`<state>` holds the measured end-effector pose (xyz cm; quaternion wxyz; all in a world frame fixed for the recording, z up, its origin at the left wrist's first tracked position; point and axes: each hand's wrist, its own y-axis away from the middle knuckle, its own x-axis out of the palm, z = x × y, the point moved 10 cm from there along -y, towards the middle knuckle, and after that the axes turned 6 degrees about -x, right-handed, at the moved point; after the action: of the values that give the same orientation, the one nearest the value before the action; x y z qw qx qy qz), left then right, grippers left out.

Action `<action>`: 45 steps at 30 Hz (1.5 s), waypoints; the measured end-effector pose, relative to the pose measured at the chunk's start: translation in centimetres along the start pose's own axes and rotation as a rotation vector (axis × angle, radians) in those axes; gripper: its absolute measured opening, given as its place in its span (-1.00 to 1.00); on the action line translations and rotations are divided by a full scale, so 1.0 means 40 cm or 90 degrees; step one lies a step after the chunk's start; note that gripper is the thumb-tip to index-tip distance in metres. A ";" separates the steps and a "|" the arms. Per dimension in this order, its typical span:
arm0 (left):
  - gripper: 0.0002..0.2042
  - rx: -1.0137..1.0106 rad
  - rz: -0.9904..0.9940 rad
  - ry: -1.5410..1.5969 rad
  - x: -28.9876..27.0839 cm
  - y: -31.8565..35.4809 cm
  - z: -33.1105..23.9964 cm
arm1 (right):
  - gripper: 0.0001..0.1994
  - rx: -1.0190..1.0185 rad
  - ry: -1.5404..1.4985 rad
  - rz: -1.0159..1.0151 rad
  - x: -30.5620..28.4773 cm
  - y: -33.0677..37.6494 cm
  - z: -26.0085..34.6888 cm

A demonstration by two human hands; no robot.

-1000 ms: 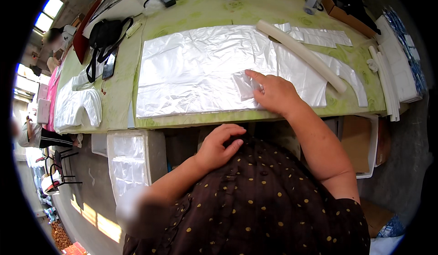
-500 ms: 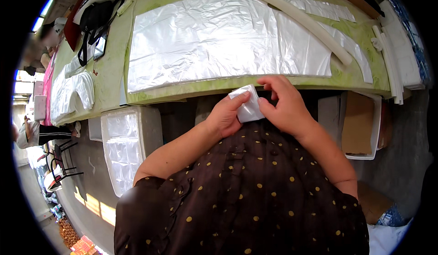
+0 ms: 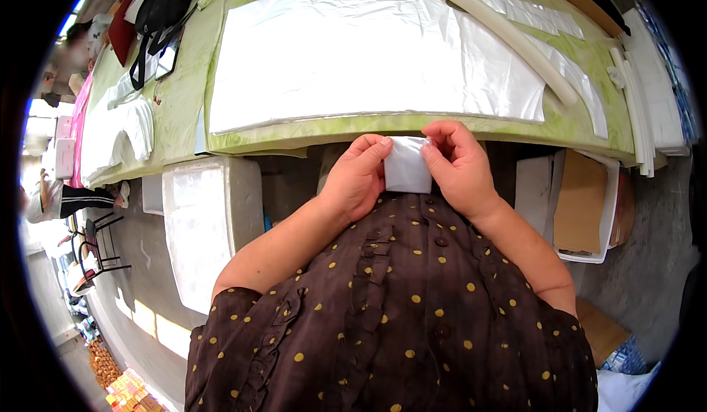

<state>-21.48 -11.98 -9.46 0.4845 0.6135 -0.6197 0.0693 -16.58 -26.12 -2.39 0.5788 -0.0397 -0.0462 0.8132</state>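
Observation:
A small folded square of whitish plastic film [image 3: 408,167] is held between my two hands, just in front of the table's near edge. My left hand [image 3: 360,173] pinches its upper left corner between thumb and fingers. At the upper right corner, my right hand [image 3: 462,163] grips it with thumb and forefinger. On the table beyond lies a wide stack of white plastic sheets [image 3: 346,58], its near edge parallel to the table's edge. A long cream-coloured roll or tube [image 3: 508,40] rests slantwise across the right part of these sheets.
The table wears a green cover [image 3: 287,138]. At its left are a black bag [image 3: 163,16], a phone [image 3: 167,60] and white plastic bags [image 3: 127,136]. Below stand a white foam box [image 3: 206,228] and a bin with cardboard [image 3: 582,202]. Another person [image 3: 55,196] is far left.
The folded film has turned from a tilted position to squarely upright. My right hand, formerly with its fingers beside the film, now grips its right corner; my left thumb has shifted to the left corner.

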 end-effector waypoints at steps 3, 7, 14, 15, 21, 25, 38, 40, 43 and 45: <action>-0.87 -0.004 -0.076 0.013 -0.013 0.011 -0.005 | -0.82 0.008 0.014 -0.020 -0.004 0.004 -0.012; -0.85 0.232 0.002 -0.180 0.033 0.038 -0.060 | -0.87 -0.003 -0.014 -0.075 -0.031 -0.001 -0.030; -0.81 0.069 -0.061 -0.425 -0.014 0.048 -0.061 | -0.88 -0.022 0.004 0.001 0.023 -0.018 -0.027; -0.81 0.089 -0.080 -0.469 -0.034 0.069 -0.076 | -0.88 -0.017 0.016 0.020 0.035 -0.017 -0.033; -0.77 0.251 -0.188 -0.603 -0.285 0.260 -0.258 | -0.87 -0.024 0.051 0.110 0.063 -0.013 -0.043; -0.73 0.386 -0.548 -0.537 -0.554 0.496 -0.474 | -0.87 0.013 0.007 0.133 0.077 -0.011 -0.060; -0.71 0.187 -0.851 -1.059 -0.626 0.545 -0.487 | -0.86 -0.007 0.028 0.100 0.043 -0.014 -0.034; -0.70 0.231 -0.810 -1.082 -0.603 0.536 -0.490 | -0.87 -0.088 0.060 0.053 -0.015 -0.023 -0.005; -0.73 0.261 -0.734 -1.049 -0.623 0.515 -0.467 | -0.89 -0.221 0.158 -0.043 -0.135 -0.061 0.077; -0.77 0.352 -0.743 -1.072 -0.621 0.524 -0.475 | -0.81 -0.318 0.370 -0.100 -0.234 -0.092 0.130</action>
<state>-34.53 23.15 -5.92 -0.2987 0.7551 -0.3280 -0.4827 -10.69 -33.92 3.31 0.6010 -0.4046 -0.0796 0.6847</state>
